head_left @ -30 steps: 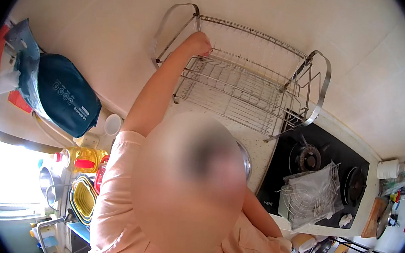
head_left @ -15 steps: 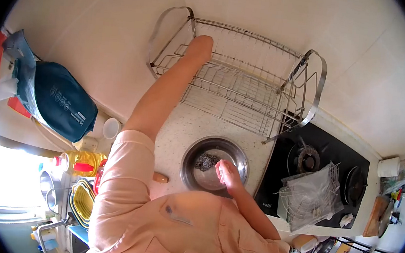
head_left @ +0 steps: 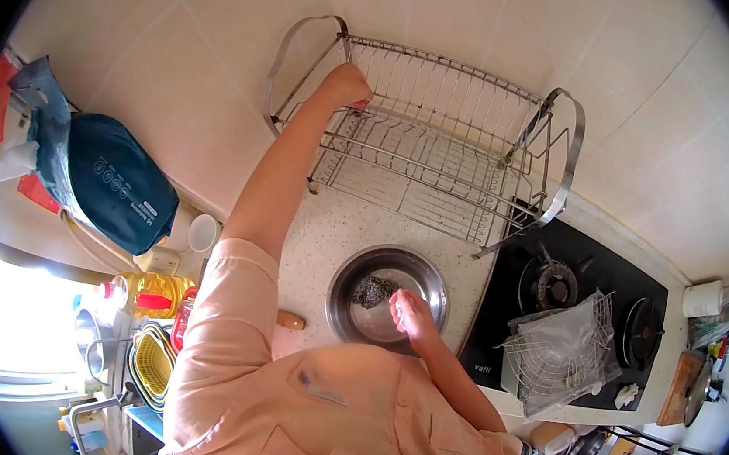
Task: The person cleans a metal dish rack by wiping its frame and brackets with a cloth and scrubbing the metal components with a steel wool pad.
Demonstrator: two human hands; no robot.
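A two-tier metal dish rack (head_left: 425,150) stands on the counter against the tiled wall. Stretched out to its left end, my left hand (head_left: 348,86) is closed at the rack's wires; whatever its fingers hold is hidden. My right hand (head_left: 411,313) is curled closed over the right side of a steel bowl (head_left: 336,299). A little white shows at its fingers, too small to name. Inside the bowl lies a dark steel-wool scrubber (head_left: 371,291), left of my right hand and apart from it.
To the right is a black gas hob (head_left: 496,315) with wire racks and a clear plastic bag (head_left: 560,343) on it. A wooden handle (head_left: 290,319) shows by my left sleeve. On the left are a blue bag (head_left: 114,181), an oil bottle (head_left: 147,293) and yellow baskets (head_left: 149,365).
My left hand has shifted slightly left and down along the rack's left end, and its fingers have turned more to the right. My right hand stays over the bowl.
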